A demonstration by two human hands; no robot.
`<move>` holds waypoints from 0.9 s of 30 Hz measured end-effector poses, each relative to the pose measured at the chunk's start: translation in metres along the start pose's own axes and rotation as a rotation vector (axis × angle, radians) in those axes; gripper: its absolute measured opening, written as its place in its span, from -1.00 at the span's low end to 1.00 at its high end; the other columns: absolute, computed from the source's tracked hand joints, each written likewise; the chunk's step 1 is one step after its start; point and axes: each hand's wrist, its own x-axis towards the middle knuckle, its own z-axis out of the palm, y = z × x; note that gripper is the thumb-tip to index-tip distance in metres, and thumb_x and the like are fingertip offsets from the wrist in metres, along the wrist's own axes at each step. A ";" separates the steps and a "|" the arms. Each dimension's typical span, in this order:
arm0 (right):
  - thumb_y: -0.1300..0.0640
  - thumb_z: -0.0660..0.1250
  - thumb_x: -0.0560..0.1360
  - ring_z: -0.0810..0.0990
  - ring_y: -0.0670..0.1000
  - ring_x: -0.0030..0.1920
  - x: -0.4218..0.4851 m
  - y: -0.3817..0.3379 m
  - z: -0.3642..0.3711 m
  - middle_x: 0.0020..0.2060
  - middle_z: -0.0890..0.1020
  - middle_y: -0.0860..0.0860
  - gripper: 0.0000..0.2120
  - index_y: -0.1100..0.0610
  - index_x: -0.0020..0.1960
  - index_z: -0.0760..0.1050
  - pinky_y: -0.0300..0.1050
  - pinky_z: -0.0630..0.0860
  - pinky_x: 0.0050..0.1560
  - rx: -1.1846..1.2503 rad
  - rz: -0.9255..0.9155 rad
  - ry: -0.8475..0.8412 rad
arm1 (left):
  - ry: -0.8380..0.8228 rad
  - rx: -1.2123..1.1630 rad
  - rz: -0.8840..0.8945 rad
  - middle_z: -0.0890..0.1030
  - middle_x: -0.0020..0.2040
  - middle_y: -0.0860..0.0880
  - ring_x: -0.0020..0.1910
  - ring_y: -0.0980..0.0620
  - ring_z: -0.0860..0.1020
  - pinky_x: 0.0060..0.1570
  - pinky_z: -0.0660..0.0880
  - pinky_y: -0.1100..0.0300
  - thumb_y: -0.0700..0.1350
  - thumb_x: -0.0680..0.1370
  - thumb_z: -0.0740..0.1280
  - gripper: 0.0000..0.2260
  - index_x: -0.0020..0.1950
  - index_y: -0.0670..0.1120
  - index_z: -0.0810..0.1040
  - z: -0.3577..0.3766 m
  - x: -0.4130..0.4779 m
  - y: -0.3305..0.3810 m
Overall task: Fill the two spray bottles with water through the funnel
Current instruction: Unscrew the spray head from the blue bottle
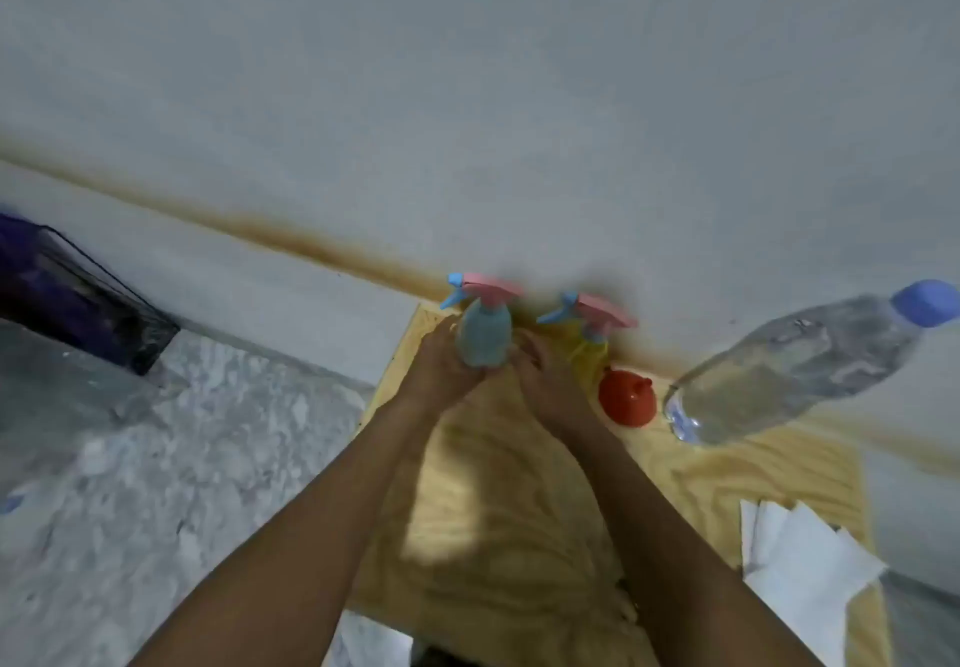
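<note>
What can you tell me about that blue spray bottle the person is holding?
The blue spray bottle looks like pale blue plastic, topped by a pink spray head with a blue nozzle and trigger, screwed on. It is upright at the far edge of the wooden board, close to the wall. The left hand and the right hand hold its lower body from either side.

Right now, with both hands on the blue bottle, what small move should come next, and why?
Probably unscrew its spray head: left hand and right hand grip the blue bottle low, the head is on, so the funnel cannot go in yet.
</note>
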 end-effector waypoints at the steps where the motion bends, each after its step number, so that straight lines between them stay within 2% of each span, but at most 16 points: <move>1: 0.12 0.18 0.65 0.56 -0.14 0.15 0.003 0.002 0.005 0.17 0.60 -0.09 -0.73 0.05 0.31 0.48 -0.33 0.43 0.15 0.037 -0.010 0.019 | -0.004 -0.003 0.019 0.54 0.25 -0.02 0.21 0.00 0.53 0.02 0.43 0.36 -0.01 0.34 0.58 -0.29 0.40 -0.19 0.40 0.003 0.010 -0.005; 2: 0.15 0.17 0.65 0.56 -0.18 0.13 0.007 0.003 0.008 0.18 0.59 -0.09 -0.72 0.06 0.34 0.46 -0.45 0.41 0.09 0.050 -0.002 0.037 | -0.032 -0.004 0.007 0.51 0.29 0.02 0.25 0.05 0.51 0.07 0.42 0.43 0.01 0.33 0.58 -0.25 0.43 -0.13 0.38 0.005 0.019 -0.011; 3: 0.16 0.17 0.65 0.55 -0.21 0.12 0.009 0.005 0.010 0.19 0.57 -0.11 -0.71 0.06 0.35 0.44 -0.54 0.38 0.05 0.048 -0.007 0.052 | -0.061 -0.011 -0.004 0.49 0.35 0.06 0.30 0.09 0.49 0.16 0.43 0.40 0.08 0.29 0.58 -0.19 0.47 -0.03 0.35 0.008 0.028 -0.021; 5: 0.17 0.16 0.66 0.49 -0.21 0.17 0.011 0.007 0.015 0.20 0.51 -0.15 -0.68 0.02 0.39 0.38 -0.58 0.32 0.07 0.043 -0.003 0.067 | -0.076 -0.023 -0.018 0.47 0.39 0.07 0.34 0.09 0.48 0.29 0.46 0.20 0.18 0.26 0.56 -0.15 0.48 0.07 0.32 0.015 0.041 -0.033; 6: 0.16 0.17 0.66 0.45 -0.21 0.23 0.012 0.005 0.015 0.22 0.48 -0.16 -0.65 0.01 0.43 0.35 -0.51 0.32 0.15 0.044 0.006 0.067 | -0.063 -0.020 -0.022 0.48 0.39 0.04 0.34 0.06 0.48 0.29 0.44 0.18 0.13 0.29 0.57 -0.19 0.48 0.06 0.33 0.019 0.044 -0.036; 8: 0.12 0.17 0.66 0.43 -0.16 0.29 0.017 0.006 0.015 0.29 0.48 -0.10 -0.62 0.03 0.47 0.31 -0.25 0.35 0.31 0.040 0.015 0.057 | -0.051 -0.046 -0.018 0.50 0.38 -0.03 0.34 -0.01 0.48 0.23 0.39 0.22 -0.05 0.37 0.57 -0.29 0.47 -0.02 0.36 0.019 0.045 -0.031; 10: 0.03 0.17 0.65 0.44 -0.11 0.35 0.020 0.008 0.019 0.38 0.47 -0.04 -0.60 0.06 0.47 0.31 -0.06 0.37 0.40 0.013 0.008 0.046 | -0.032 -0.089 -0.002 0.52 0.36 -0.09 0.32 -0.07 0.50 0.20 0.39 0.23 -0.17 0.40 0.56 -0.34 0.45 -0.08 0.39 0.023 0.050 -0.033; 12: -0.03 0.17 0.63 0.41 -0.06 0.40 0.021 0.005 0.022 0.42 0.44 0.00 -0.53 0.08 0.50 0.28 0.04 0.37 0.43 0.001 0.017 0.045 | -0.032 -0.114 0.032 0.55 0.31 -0.10 0.26 -0.03 0.53 0.13 0.39 0.34 -0.22 0.38 0.56 -0.35 0.42 -0.09 0.41 0.020 0.047 -0.031; 14: 0.01 0.18 0.63 0.42 -0.06 0.40 0.018 0.001 0.023 0.41 0.45 0.01 -0.54 0.09 0.50 0.29 -0.05 0.44 0.36 -0.006 -0.002 0.050 | -0.027 -0.138 0.080 0.57 0.22 0.00 0.18 0.05 0.55 0.00 0.39 0.48 -0.16 0.32 0.61 -0.32 0.38 -0.04 0.43 0.016 0.041 -0.033; 16: 0.08 0.20 0.64 0.49 -0.12 0.31 0.011 -0.006 0.021 0.36 0.49 0.02 -0.59 0.10 0.48 0.33 -0.34 0.52 0.11 0.021 -0.032 0.053 | -0.017 -0.158 0.098 0.58 0.13 0.12 0.09 0.15 0.58 -0.06 0.41 0.50 0.03 0.25 0.59 -0.32 0.33 0.03 0.45 0.008 0.028 -0.029; 17: 0.10 0.20 0.64 0.52 -0.19 0.24 0.006 -0.009 0.020 0.34 0.51 0.02 -0.61 0.11 0.46 0.35 -0.39 0.53 0.02 0.038 -0.054 0.048 | -0.005 -0.175 0.110 0.59 0.09 0.16 0.06 0.22 0.58 -0.07 0.45 0.47 0.11 0.23 0.56 -0.34 0.29 0.06 0.46 0.004 0.020 -0.028; 18: 0.09 0.22 0.64 0.53 -0.24 0.20 -0.002 -0.014 0.020 0.31 0.52 0.00 -0.62 0.09 0.44 0.37 -0.34 0.56 0.03 0.035 -0.077 0.050 | 0.001 -0.186 0.122 0.60 0.08 0.17 0.05 0.24 0.58 -0.06 0.50 0.41 0.16 0.22 0.53 -0.36 0.26 0.08 0.47 0.000 0.011 -0.026; 20: 0.00 0.25 0.62 0.52 -0.20 0.24 -0.017 -0.020 0.019 0.28 0.55 -0.07 -0.62 0.03 0.41 0.41 -0.09 0.56 0.20 0.008 -0.113 0.067 | -0.003 -0.202 0.139 0.61 0.10 0.11 0.08 0.16 0.59 0.00 0.58 0.21 0.17 0.23 0.53 -0.35 0.27 0.04 0.49 -0.008 -0.007 -0.025; 22: -0.10 0.27 0.57 0.53 -0.17 0.25 -0.035 -0.025 0.019 0.25 0.58 -0.12 -0.58 0.00 0.38 0.44 0.01 0.53 0.26 0.030 -0.107 0.086 | -0.037 -0.214 0.130 0.60 0.16 0.08 0.12 0.09 0.58 0.03 0.61 0.05 0.19 0.21 0.55 -0.28 0.33 0.05 0.47 -0.016 -0.028 -0.022; 24: -0.21 0.27 0.51 0.55 -0.16 0.23 -0.052 -0.029 0.020 0.21 0.60 -0.14 -0.52 -0.01 0.35 0.48 0.06 0.53 0.25 0.060 -0.095 0.130 | -0.071 -0.244 0.133 0.59 0.19 0.07 0.15 0.07 0.58 0.04 0.62 0.00 0.20 0.21 0.56 -0.25 0.35 0.06 0.46 -0.022 -0.051 -0.019; 27: -0.23 0.29 0.47 0.60 -0.12 0.18 -0.078 -0.035 0.021 0.15 0.65 -0.11 -0.50 0.03 0.29 0.52 0.12 0.55 0.22 0.123 -0.109 0.208 | -0.098 -0.295 0.150 0.59 0.18 0.04 0.15 0.02 0.59 0.02 0.63 -0.03 0.19 0.22 0.58 -0.25 0.35 0.04 0.46 -0.026 -0.082 -0.011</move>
